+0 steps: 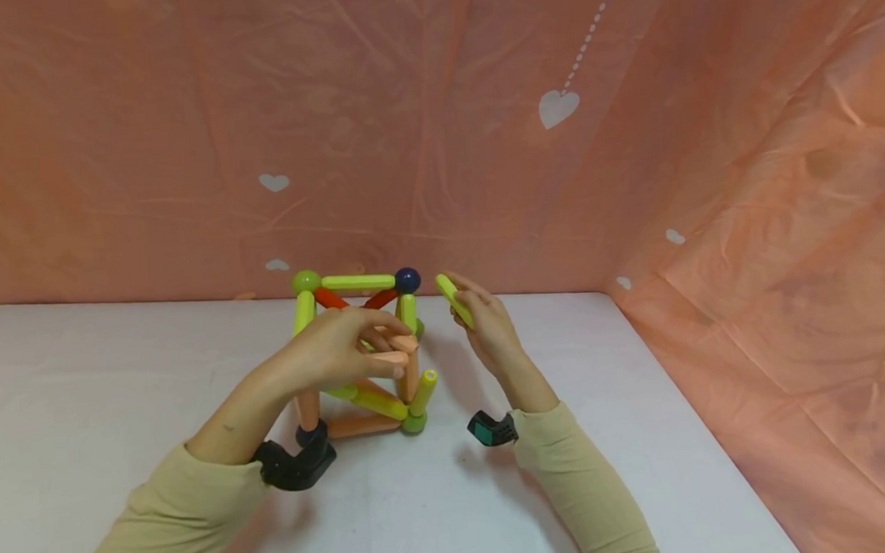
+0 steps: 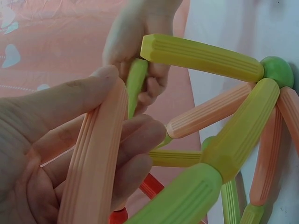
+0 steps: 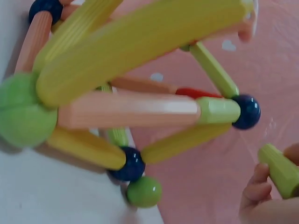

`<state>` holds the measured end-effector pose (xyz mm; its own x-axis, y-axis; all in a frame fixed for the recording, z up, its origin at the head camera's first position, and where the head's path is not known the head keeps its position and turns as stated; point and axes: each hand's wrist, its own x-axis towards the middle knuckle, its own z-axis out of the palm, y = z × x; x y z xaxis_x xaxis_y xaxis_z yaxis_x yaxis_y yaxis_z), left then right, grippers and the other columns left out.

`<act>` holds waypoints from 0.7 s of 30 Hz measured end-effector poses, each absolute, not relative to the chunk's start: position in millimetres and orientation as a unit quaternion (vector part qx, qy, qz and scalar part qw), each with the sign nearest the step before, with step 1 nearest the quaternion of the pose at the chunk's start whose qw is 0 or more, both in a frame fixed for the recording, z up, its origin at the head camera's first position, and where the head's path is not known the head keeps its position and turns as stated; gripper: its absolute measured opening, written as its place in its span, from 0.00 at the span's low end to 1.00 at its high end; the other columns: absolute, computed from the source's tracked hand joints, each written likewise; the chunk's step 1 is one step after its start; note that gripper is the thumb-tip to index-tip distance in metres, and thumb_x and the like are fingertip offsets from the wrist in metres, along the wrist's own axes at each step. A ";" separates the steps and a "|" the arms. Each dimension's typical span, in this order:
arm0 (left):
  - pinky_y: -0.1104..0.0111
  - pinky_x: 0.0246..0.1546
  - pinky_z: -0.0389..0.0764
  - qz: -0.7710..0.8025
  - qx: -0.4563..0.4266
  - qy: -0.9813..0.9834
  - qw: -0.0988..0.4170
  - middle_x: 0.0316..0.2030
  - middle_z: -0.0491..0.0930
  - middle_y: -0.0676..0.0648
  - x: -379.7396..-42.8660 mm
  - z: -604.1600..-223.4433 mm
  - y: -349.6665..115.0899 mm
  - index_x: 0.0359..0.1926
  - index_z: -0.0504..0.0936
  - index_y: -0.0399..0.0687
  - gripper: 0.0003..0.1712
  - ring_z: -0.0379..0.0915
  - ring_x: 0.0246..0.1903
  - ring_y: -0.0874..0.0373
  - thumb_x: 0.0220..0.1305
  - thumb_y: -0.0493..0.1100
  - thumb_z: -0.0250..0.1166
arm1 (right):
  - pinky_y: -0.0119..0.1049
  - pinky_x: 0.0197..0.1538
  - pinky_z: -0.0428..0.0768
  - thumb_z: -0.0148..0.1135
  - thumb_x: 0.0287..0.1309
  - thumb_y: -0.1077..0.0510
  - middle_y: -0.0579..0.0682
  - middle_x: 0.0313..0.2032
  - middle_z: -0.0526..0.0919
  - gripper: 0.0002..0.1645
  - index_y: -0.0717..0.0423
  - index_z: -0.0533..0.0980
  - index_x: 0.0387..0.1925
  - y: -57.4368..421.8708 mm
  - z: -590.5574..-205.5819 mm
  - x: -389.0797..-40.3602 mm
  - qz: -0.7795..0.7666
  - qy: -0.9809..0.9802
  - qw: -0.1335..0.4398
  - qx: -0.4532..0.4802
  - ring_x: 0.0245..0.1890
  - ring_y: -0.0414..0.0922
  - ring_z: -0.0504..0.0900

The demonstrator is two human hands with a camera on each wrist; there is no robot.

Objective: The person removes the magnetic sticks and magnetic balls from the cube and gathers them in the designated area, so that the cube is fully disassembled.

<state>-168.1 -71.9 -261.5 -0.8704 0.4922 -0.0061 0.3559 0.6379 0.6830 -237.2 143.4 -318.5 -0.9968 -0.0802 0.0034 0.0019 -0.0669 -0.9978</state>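
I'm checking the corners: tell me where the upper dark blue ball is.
In the head view, the upper dark blue ball sits at the right end of the top green stick, left of the right hand.

The head view looks forward and down over the table (image 1: 131, 360) from farther back; both wrist views, turned sideways, show the same stick frame (image 1: 379, 402) close up.

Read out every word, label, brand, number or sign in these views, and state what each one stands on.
No readable text anywhere.
Wrist device with a green face: too small to tell whether it shows anything.
Backdrop: white hearts and a dotted line, no lettering.
Peach stick and yellow-green stick in the hands: no writing visible.
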 end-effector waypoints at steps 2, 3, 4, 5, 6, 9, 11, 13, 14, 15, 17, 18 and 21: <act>0.60 0.42 0.80 0.353 0.232 0.901 0.098 0.42 0.84 0.48 -168.6 -262.2 -71.8 0.55 0.80 0.51 0.24 0.80 0.41 0.53 0.57 0.49 0.71 | 0.29 0.41 0.67 0.46 0.67 0.63 0.53 0.57 0.70 0.25 0.57 0.69 0.64 147.7 -321.3 -240.0 -0.727 0.686 0.016 -0.008 0.41 0.43 0.68; 0.59 0.42 0.80 0.353 0.232 0.901 0.099 0.42 0.84 0.48 -168.6 -262.3 -71.9 0.55 0.80 0.51 0.24 0.80 0.41 0.53 0.57 0.49 0.70 | 0.29 0.41 0.67 0.47 0.67 0.63 0.53 0.57 0.70 0.24 0.56 0.70 0.64 150.4 -323.0 -241.7 -0.724 0.690 0.012 0.003 0.41 0.42 0.68; 0.60 0.42 0.80 0.352 0.232 0.901 0.099 0.42 0.84 0.48 -168.6 -262.4 -71.8 0.55 0.80 0.51 0.24 0.80 0.41 0.53 0.57 0.49 0.70 | 0.29 0.41 0.67 0.48 0.67 0.63 0.54 0.57 0.71 0.24 0.56 0.70 0.64 153.5 -324.8 -243.7 -0.722 0.692 0.008 0.013 0.40 0.42 0.69; 0.59 0.42 0.80 0.352 0.233 0.901 0.098 0.43 0.84 0.47 -168.7 -262.3 -72.1 0.55 0.80 0.51 0.24 0.80 0.41 0.53 0.57 0.49 0.70 | 0.29 0.41 0.68 0.48 0.67 0.63 0.55 0.57 0.71 0.25 0.57 0.69 0.64 157.0 -326.8 -245.9 -0.718 0.695 0.004 0.019 0.40 0.42 0.70; 0.59 0.43 0.80 0.353 0.230 0.901 0.099 0.43 0.84 0.48 -168.7 -262.5 -72.2 0.55 0.80 0.51 0.24 0.80 0.41 0.53 0.57 0.49 0.70 | 0.29 0.42 0.68 0.49 0.67 0.64 0.56 0.57 0.71 0.25 0.57 0.69 0.65 160.7 -328.9 -248.1 -0.716 0.698 0.000 0.025 0.40 0.42 0.71; 0.59 0.43 0.80 0.355 0.237 0.899 0.097 0.43 0.84 0.47 -168.8 -262.5 -72.7 0.55 0.80 0.50 0.25 0.80 0.42 0.52 0.57 0.49 0.71 | 0.30 0.44 0.69 0.51 0.66 0.62 0.58 0.56 0.74 0.26 0.55 0.69 0.65 173.5 -335.0 -254.6 -0.687 0.725 -0.012 0.053 0.43 0.43 0.74; 0.58 0.44 0.80 0.356 0.238 0.898 0.096 0.43 0.84 0.48 -168.8 -262.5 -72.9 0.55 0.80 0.49 0.25 0.80 0.41 0.52 0.57 0.50 0.71 | 0.33 0.45 0.70 0.52 0.65 0.61 0.59 0.56 0.75 0.26 0.52 0.69 0.65 181.9 -338.6 -257.6 -0.660 0.748 -0.014 0.070 0.47 0.46 0.74; 0.58 0.44 0.80 0.358 0.236 0.898 0.097 0.42 0.84 0.48 -168.7 -262.8 -73.1 0.55 0.80 0.49 0.25 0.80 0.41 0.52 0.57 0.50 0.71 | 0.34 0.45 0.72 0.52 0.64 0.59 0.60 0.55 0.77 0.27 0.49 0.70 0.65 189.7 -342.2 -259.5 -0.633 0.769 -0.014 0.086 0.49 0.48 0.75; 0.58 0.44 0.80 0.357 0.237 0.898 0.097 0.42 0.84 0.49 -168.6 -262.9 -73.3 0.55 0.80 0.49 0.25 0.80 0.41 0.52 0.57 0.50 0.71 | 0.34 0.44 0.72 0.53 0.64 0.59 0.60 0.54 0.77 0.27 0.48 0.70 0.65 193.2 -344.3 -260.4 -0.624 0.776 -0.014 0.090 0.48 0.49 0.75; 0.59 0.44 0.80 0.358 0.236 0.898 0.098 0.42 0.84 0.49 -168.7 -262.8 -73.1 0.55 0.80 0.49 0.25 0.80 0.41 0.52 0.57 0.50 0.71 | 0.34 0.43 0.73 0.53 0.64 0.59 0.61 0.54 0.78 0.27 0.47 0.70 0.64 196.0 -346.0 -260.8 -0.616 0.782 -0.015 0.094 0.47 0.49 0.76; 0.59 0.44 0.80 0.358 0.235 0.898 0.098 0.42 0.84 0.49 -168.8 -262.7 -73.3 0.55 0.80 0.49 0.25 0.80 0.41 0.53 0.57 0.50 0.71 | 0.32 0.39 0.74 0.54 0.63 0.59 0.62 0.54 0.78 0.27 0.46 0.71 0.64 200.7 -349.2 -261.0 -0.607 0.788 -0.017 0.101 0.42 0.46 0.77; 0.59 0.43 0.80 0.358 0.236 0.898 0.098 0.42 0.84 0.49 -168.9 -262.6 -73.3 0.55 0.80 0.49 0.25 0.80 0.41 0.53 0.57 0.50 0.71 | 0.30 0.36 0.75 0.54 0.63 0.59 0.62 0.54 0.78 0.27 0.47 0.71 0.64 202.5 -350.6 -261.1 -0.604 0.790 -0.018 0.101 0.38 0.45 0.78; 0.60 0.42 0.80 0.359 0.237 0.898 0.096 0.42 0.84 0.48 -168.7 -261.7 -73.8 0.55 0.80 0.49 0.25 0.80 0.41 0.53 0.57 0.50 0.71 | 0.28 0.30 0.74 0.56 0.62 0.61 0.63 0.53 0.78 0.28 0.50 0.71 0.64 204.7 -354.2 -261.1 -0.610 0.786 -0.009 0.101 0.30 0.39 0.75</act>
<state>-168.7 -73.8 -261.7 -0.8690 0.4947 -0.0024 0.3565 0.6296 0.6903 -261.1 204.7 -354.2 -0.9793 0.1699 -0.1100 0.1486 0.2348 -0.9606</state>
